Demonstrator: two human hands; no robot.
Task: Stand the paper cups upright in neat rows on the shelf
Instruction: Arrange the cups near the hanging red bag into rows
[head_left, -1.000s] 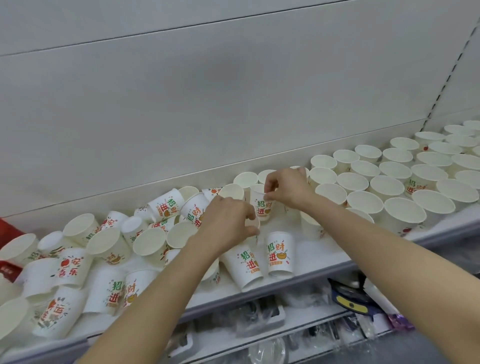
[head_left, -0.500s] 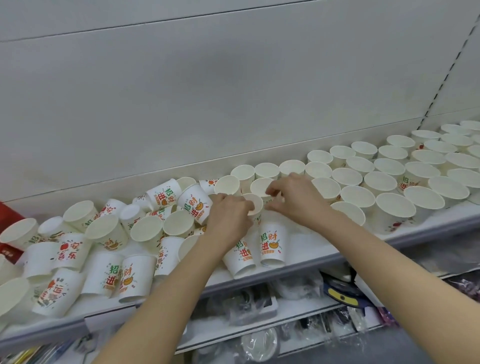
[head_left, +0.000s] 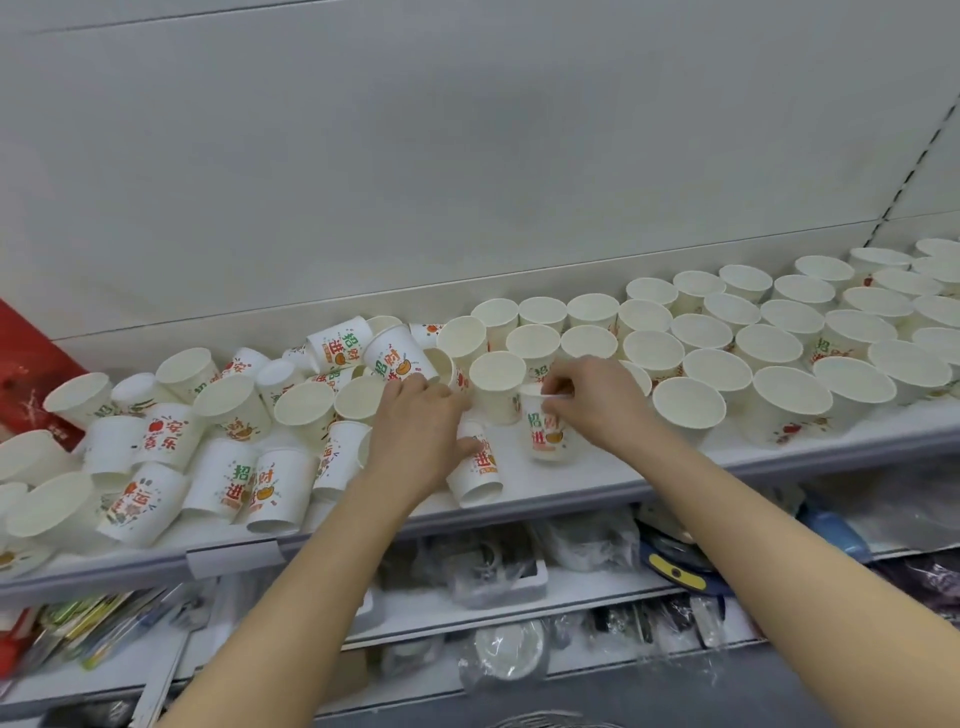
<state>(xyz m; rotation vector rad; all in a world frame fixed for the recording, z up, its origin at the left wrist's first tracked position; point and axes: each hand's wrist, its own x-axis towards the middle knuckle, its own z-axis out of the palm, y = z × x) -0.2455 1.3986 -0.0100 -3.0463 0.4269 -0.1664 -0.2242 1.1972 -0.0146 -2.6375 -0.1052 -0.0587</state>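
Between right-hand fingers (head_left: 558, 387): upside-down paper cup (head_left: 545, 431).

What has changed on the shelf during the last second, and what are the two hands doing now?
The right hand set down the cup it held near the back; that cup now stands upright at the end of the rows. It then moved forward and now pinches the rim of the printed cup near the shelf edge. The left hand stayed by the fallen cup. The jumbled cups on the left lie as before.

Right hand (head_left: 597, 400) has shifted onto the front upside-down cup (head_left: 546, 431).
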